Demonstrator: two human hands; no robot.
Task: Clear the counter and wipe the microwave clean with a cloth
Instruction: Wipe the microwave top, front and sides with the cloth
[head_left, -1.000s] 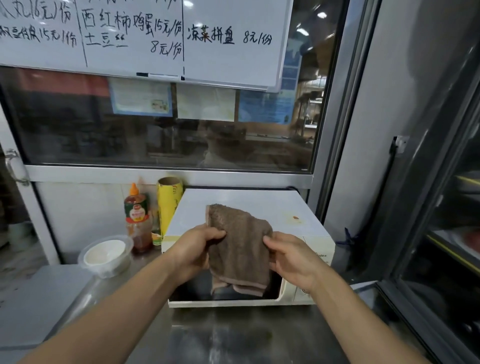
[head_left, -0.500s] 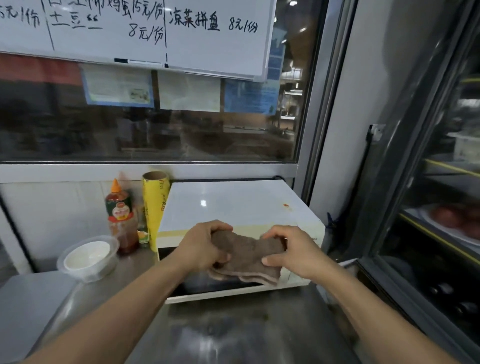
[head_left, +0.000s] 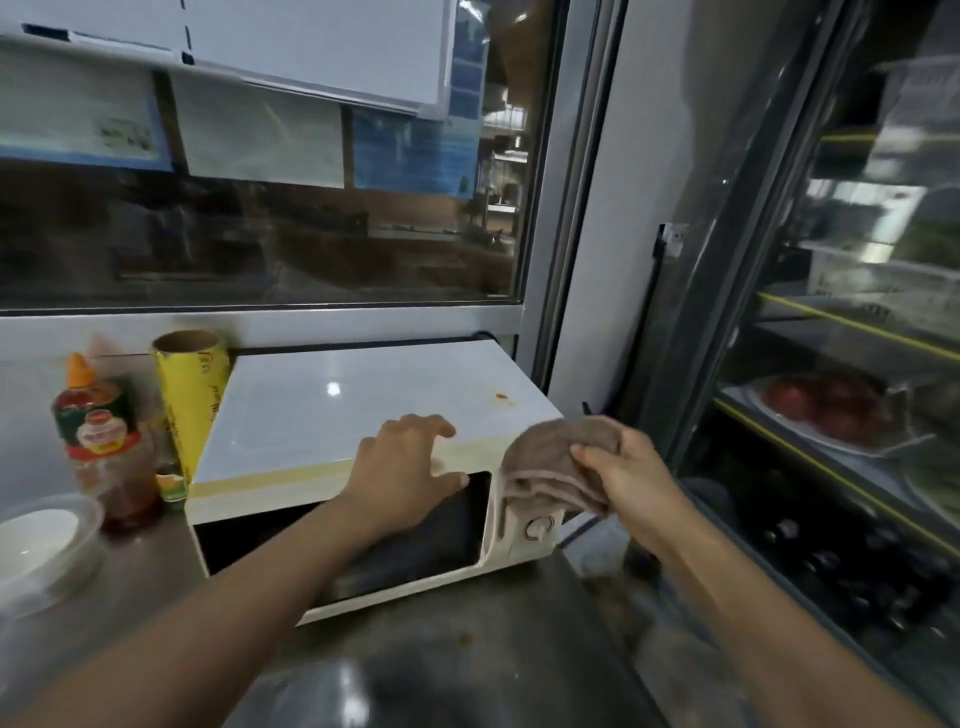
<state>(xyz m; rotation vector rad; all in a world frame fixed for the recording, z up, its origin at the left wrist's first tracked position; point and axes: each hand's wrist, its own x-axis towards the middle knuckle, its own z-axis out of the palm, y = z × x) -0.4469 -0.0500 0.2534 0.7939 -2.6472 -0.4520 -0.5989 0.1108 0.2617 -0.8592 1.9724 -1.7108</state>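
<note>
A white microwave (head_left: 332, 410) stands on the steel counter (head_left: 467, 665) with its dark door facing me. A small orange stain (head_left: 502, 396) marks its top near the right rear. My left hand (head_left: 405, 467) rests on the microwave's front top edge, fingers spread on top and thumb against the door's upper corner. My right hand (head_left: 628, 478) grips a folded brown cloth (head_left: 550, 457) at the microwave's front right corner, above the control knob (head_left: 536, 529). The cloth hangs over part of the control panel.
Left of the microwave stand a yellow roll of cling film (head_left: 193, 395), a sauce bottle with an orange cap (head_left: 104, 441) and a white bowl (head_left: 41, 545). A glass-door fridge (head_left: 852, 364) stands close on the right. A window and whiteboard rise behind.
My left hand has let go of the cloth and moved onto the microwave's front edge. My right hand has carried the folded cloth to the right corner. The view has shifted right.
</note>
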